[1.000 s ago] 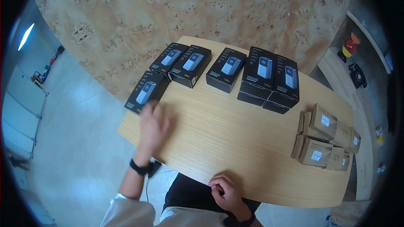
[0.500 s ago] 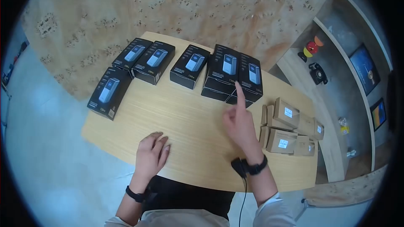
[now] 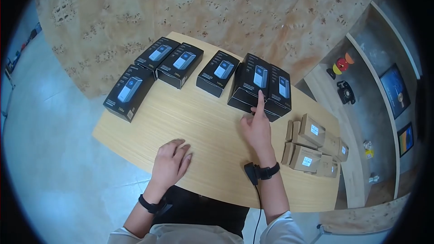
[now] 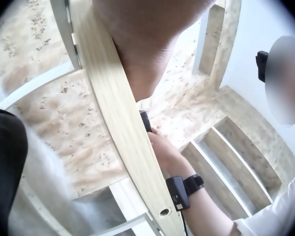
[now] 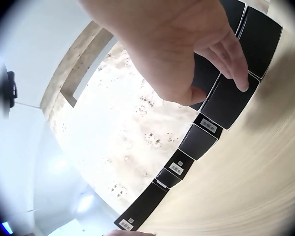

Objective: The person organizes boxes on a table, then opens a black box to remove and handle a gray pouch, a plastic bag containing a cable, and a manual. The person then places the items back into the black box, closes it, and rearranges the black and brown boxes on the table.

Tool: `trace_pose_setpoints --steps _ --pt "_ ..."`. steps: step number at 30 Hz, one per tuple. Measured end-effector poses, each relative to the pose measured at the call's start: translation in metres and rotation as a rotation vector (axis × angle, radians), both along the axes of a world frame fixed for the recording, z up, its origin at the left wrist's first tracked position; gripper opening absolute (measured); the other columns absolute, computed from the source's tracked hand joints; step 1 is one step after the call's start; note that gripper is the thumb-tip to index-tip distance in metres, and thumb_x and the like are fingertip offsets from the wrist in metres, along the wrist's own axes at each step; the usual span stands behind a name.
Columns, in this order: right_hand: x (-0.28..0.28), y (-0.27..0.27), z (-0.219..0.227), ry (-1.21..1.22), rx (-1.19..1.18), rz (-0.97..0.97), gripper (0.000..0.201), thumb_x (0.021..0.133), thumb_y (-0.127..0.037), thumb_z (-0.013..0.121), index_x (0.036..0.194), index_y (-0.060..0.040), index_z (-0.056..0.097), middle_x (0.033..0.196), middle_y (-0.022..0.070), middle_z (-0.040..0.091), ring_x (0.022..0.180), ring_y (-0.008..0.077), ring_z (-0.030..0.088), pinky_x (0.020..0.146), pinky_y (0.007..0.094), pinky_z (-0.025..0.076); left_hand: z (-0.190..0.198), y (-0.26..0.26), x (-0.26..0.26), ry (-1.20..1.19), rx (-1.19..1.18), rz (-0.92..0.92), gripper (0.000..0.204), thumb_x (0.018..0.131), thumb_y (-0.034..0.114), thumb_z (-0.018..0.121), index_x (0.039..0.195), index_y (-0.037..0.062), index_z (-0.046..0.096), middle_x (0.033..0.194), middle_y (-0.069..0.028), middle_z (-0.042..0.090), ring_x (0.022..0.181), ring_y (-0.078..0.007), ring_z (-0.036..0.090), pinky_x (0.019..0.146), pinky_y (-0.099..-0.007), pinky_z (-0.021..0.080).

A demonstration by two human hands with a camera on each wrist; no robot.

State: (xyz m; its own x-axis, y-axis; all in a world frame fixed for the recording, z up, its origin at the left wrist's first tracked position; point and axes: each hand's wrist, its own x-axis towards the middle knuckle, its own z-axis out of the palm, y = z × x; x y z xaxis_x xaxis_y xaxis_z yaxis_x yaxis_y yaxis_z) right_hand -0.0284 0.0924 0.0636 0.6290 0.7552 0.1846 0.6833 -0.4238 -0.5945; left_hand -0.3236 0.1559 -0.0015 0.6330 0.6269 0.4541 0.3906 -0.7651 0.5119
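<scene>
My right hand [image 3: 257,131] points forward, index finger straight, its tip at the front top edge of a stacked black box [image 3: 249,79] printed with a silver device and "130w". A second black stack [image 3: 281,88] stands against it on the right. In the right wrist view, the fingers of the right hand [image 5: 187,54] overlap the stack's dark end faces [image 5: 230,101]. My left hand [image 3: 171,162] rests on the table near its front edge, fingers loosely bent and holding nothing. One single black box [image 3: 219,72] lies just left of the stacks.
Three more black boxes stand at the table's left: one nearest the edge [image 3: 129,91], two behind it [image 3: 181,64]. Brown cardboard boxes [image 3: 312,131] are piled at the right. Beyond are a shelf with a black telephone [image 3: 346,92] and a patterned wall [image 3: 208,9].
The left hand has drawn back from the leftmost black box to the table's front. The right hand has reached from the table edge to the stacked boxes, index finger out.
</scene>
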Motion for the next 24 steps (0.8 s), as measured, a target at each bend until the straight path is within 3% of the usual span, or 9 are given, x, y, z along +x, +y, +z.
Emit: trace_pose_setpoints --steps 7,10,12,13,15,16,20,22,24 --pt "-0.017 -0.009 0.008 -0.030 -0.072 -0.016 0.094 0.092 -0.014 0.064 0.170 -0.0096 0.012 0.129 0.0339 0.066 0.111 0.0481 0.070 0.092 0.0515 0.059 0.003 0.001 -0.001 0.003 -0.019 -0.014 0.029 0.093 0.019 0.074 0.119 0.0063 0.073 0.129 -0.0135 0.067 0.120 -0.0346 0.063 0.101 -0.0456 0.051" --pt "-0.022 -0.021 0.005 -0.124 -0.030 0.012 0.092 0.094 -0.015 0.065 0.170 -0.0105 0.013 0.123 0.0320 0.068 0.102 0.0452 0.073 0.086 0.0491 0.060 0.006 0.001 -0.001 0.020 -0.014 -0.016 0.029 0.095 0.021 0.074 0.119 0.0050 0.073 0.127 -0.0141 0.067 0.118 -0.0333 0.064 0.101 -0.0443 0.051" --pt "-0.032 -0.027 0.013 0.180 0.090 -0.011 0.086 0.100 -0.017 0.064 0.170 -0.0123 0.014 0.116 0.0259 0.072 0.087 0.0360 0.077 0.076 0.0408 0.061 0.006 0.002 -0.001 0.019 -0.014 -0.013 0.029 0.095 0.021 0.074 0.119 0.0052 0.073 0.127 -0.0140 0.067 0.118 -0.0331 0.064 0.100 -0.0442 0.051" --pt "-0.030 -0.026 0.009 0.182 0.086 -0.016 0.086 0.100 -0.017 0.064 0.170 -0.0123 0.014 0.116 0.0259 0.072 0.087 0.0360 0.077 0.076 0.0408 0.061 0.006 0.001 0.000 0.018 -0.011 -0.009 0.028 0.095 0.021 0.073 0.119 0.0053 0.073 0.127 -0.0139 0.067 0.118 -0.0329 0.064 0.100 -0.0440 0.051" --pt "-0.028 -0.019 0.005 0.623 0.511 -0.183 0.081 0.105 -0.021 0.063 0.170 -0.0140 0.015 0.108 0.0194 0.074 0.078 0.0268 0.077 0.068 0.0308 0.058 0.005 0.000 0.001 0.020 -0.015 -0.010 0.028 0.095 0.020 0.073 0.119 0.0055 0.073 0.127 -0.0135 0.067 0.117 -0.0326 0.064 0.100 -0.0438 0.051" --pt "-0.026 -0.018 0.009 0.724 0.544 -0.233 0.081 0.109 -0.027 0.060 0.170 -0.0141 0.009 0.111 0.0185 0.072 0.079 0.0238 0.077 0.066 0.0272 0.058 0.006 0.001 0.001 0.017 -0.009 0.000 0.027 0.095 0.019 0.073 0.119 0.0057 0.074 0.127 -0.0132 0.067 0.117 -0.0323 0.064 0.100 -0.0436 0.051" --pt "-0.008 -0.012 -0.005 0.883 0.589 -0.355 0.081 0.109 -0.039 0.059 0.167 -0.0105 0.011 0.123 0.0252 0.066 0.082 0.0304 0.077 0.070 0.0330 0.062 0.005 0.001 0.001 0.014 -0.017 0.007 0.026 0.095 0.018 0.073 0.118 0.0057 0.074 0.126 -0.0125 0.068 0.117 -0.0318 0.065 0.099 -0.0433 0.051" --pt "0.000 -0.010 -0.007 1.117 0.636 -0.378 0.084 0.104 -0.055 0.061 0.158 -0.0042 0.021 0.135 0.0303 0.057 0.092 0.0360 0.075 0.077 0.0421 0.065 0.006 0.001 0.001 0.006 -0.019 0.005 0.026 0.095 0.017 0.073 0.118 0.0058 0.074 0.124 -0.0121 0.069 0.117 -0.0313 0.065 0.099 -0.0432 0.052" --pt "0.009 -0.009 -0.010 1.194 0.630 -0.382 0.084 0.098 -0.061 0.064 0.150 -0.0035 0.031 0.131 0.0286 0.061 0.097 0.0367 0.074 0.079 0.0458 0.065 0.005 0.001 0.001 0.006 -0.019 0.011 0.025 0.095 0.017 0.073 0.117 0.0059 0.074 0.124 -0.0121 0.069 0.117 -0.0313 0.065 0.099 -0.0431 0.052"
